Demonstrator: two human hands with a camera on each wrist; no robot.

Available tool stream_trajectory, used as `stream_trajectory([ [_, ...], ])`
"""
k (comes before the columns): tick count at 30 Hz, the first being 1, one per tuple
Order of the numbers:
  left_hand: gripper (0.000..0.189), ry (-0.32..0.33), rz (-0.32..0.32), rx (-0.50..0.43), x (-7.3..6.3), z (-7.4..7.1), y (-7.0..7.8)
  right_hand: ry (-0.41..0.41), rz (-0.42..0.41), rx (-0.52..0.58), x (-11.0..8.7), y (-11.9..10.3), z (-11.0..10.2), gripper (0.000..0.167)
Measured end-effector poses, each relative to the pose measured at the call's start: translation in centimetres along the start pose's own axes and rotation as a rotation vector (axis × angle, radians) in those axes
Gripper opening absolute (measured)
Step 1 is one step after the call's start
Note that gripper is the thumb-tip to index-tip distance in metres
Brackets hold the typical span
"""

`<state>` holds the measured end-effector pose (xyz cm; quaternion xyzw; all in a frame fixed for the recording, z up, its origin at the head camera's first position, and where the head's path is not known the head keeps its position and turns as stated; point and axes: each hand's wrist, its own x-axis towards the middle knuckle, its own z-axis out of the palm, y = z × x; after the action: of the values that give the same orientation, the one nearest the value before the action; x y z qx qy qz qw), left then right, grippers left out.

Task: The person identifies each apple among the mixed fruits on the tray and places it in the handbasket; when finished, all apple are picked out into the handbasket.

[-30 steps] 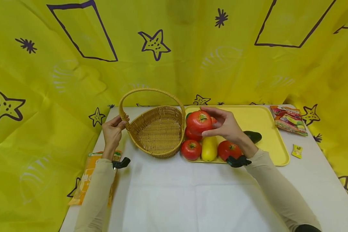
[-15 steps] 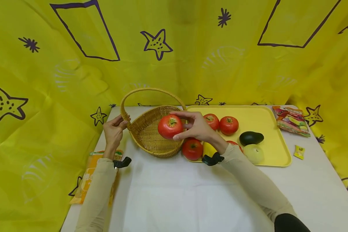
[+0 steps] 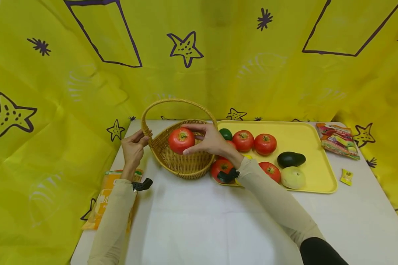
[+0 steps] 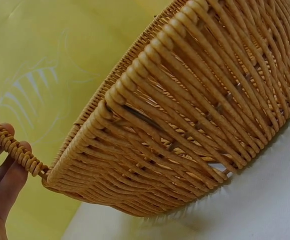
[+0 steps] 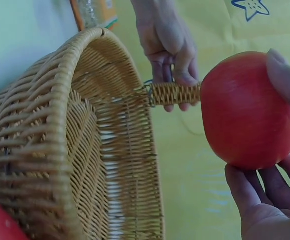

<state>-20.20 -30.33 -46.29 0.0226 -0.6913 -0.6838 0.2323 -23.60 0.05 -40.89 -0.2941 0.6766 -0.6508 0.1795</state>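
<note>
My left hand [image 3: 133, 149] grips the handle of the wicker basket [image 3: 185, 176] near its left base; the left wrist view has its fingers curled round the handle [image 4: 22, 156]. A red apple [image 3: 181, 141] with a yellowish patch round its stem is held in my right hand [image 3: 210, 141], over the basket opening. In the right wrist view, thumb and fingers hold the apple [image 5: 252, 110] from opposite sides. The part of the basket floor that shows has nothing on it. Right of the basket, a yellow tray [image 3: 302, 138] bears several more red apples, partly hidden by my right arm.
The tray also holds a dark green avocado [image 3: 291, 159], a pale round fruit [image 3: 293, 178] and a green fruit [image 3: 225, 134]. A red snack bag [image 3: 338, 140] and a small yellow packet [image 3: 346, 177] lie at the right. An orange bag [image 3: 101, 200] lies under my left forearm.
My right hand has carried the apple left from above the tray to over the basket. The left hand keeps its grip on the handle. The view has shifted slightly.
</note>
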Motion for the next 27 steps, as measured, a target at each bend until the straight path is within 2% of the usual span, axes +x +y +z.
stream_trajectory([
  [7,0.035,0.0,0.012,0.004,0.1,-0.1,-0.1,0.007,0.07,-0.012,1.7,0.6,1.2,0.081],
  [12,0.035,-0.001,0.02,0.007,0.1,-0.1,-0.2,0.02,0.141,-0.088,3.0,1.1,1.7,0.081],
  [21,0.036,-0.007,0.028,0.023,0.1,0.0,-0.1,0.036,0.12,-0.138,5.3,2.3,2.0,0.083],
  [27,0.036,0.008,0.029,0.029,0.0,0.0,-0.3,0.07,0.162,-0.166,6.4,3.1,2.1,0.084],
])
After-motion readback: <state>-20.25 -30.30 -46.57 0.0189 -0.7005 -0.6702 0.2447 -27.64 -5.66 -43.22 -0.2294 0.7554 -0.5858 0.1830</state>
